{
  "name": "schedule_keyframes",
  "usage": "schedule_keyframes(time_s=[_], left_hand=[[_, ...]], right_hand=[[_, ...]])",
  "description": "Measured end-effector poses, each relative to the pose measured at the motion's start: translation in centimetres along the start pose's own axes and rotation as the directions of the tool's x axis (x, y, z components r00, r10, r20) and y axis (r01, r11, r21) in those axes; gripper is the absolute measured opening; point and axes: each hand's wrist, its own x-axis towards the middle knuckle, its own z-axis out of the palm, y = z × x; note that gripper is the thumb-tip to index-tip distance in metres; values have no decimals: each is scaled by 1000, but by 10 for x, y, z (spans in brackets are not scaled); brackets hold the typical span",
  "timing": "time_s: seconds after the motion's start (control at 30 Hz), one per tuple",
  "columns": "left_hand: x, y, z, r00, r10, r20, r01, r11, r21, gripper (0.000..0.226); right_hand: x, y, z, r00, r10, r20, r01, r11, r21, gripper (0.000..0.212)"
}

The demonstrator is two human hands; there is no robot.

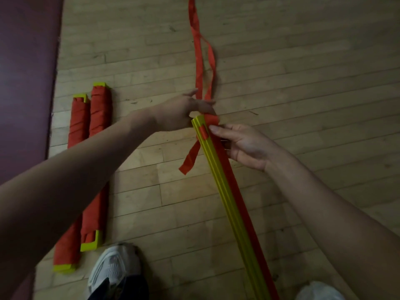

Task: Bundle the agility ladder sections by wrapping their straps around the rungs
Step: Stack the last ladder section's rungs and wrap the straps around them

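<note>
Bare forearms [65,180] are reaching over the wood floor [303,61], the right hand [242,144] gripping the stacked yellow rungs [227,202] near their far end, the left hand [184,111] pinching the loose red strap [200,61] there, seemingly beginning the first wrap and next needing a taut turn around the stack.

Top edge cuts the strap [198,61] — bottom edge, the rungs [228,202].

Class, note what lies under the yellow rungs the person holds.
Beneath the yellow rungs a red strap shows along their right edge, the right hand curls its fingers under, and wooden floor lies below. The fingertips and the rest of the strap are covered.
</note>
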Motion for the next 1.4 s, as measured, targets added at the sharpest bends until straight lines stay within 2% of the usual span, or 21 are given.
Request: schedule_keyframes(time_s=[0.1,0.17,0.27,0.4,0.47,0.57,0.63,0.77,0.87,0.93,1.1,1.23,1.33,1.4], left_hand=[[-3,2,0,992,-114,-62,112,993,-43,23],[-6,4,2,989,-132,-62,125,987,-104,17],[-12,4,1,986,-139,-93,125,981,-147,21],[-15,3,-9,984,-148,-99,129,976,-175,25],[-16,3,-8,964,-176,-202,142,975,-172,20],[-18,6,4,870,-250,-426,146,954,-261,14],[-18,8,13,830,-294,-473,162,940,-299,11],[-15,11,21,839,-401,-369,209,862,-461,9],[-18,7,21,871,-462,-166,290,756,-586,15],[-21,7,23,883,-467,-44,347,714,-608,19],[-22,8,23,828,-559,-50,372,614,-696,24],[-25,11,16,827,-562,-9,397,594,-700,15],[-29,18,14,847,-530,45,399,576,-713,17],[-31,22,17,848,-526,68,396,542,-741,17]], right_hand=[[-1,-4,2,1000,12,9,-12,1000,-28,27],[-2,-5,3,1000,20,13,-19,999,-32,25],[-4,-5,5,1000,22,10,-21,999,-45,29],[-5,-1,6,1000,16,20,-13,988,-151,31],[-5,-1,7,1000,-9,24,13,984,-179,29],[-4,-2,9,998,-64,7,64,986,-157,22],[-4,-3,9,996,-89,-6,87,984,-153,19],[-2,1,12,980,-182,-80,167,971,-169,14],[0,3,13,959,-247,-140,219,957,-190,10],[3,4,12,939,-297,-174,257,941,-220,9],[10,-3,18,911,-363,-194,291,901,-322,13],[19,-9,21,869,-423,-259,280,849,-448,28],[21,-12,19,815,-492,-306,247,773,-584,31],[19,-15,19,775,-553,-305,189,664,-724,31]])
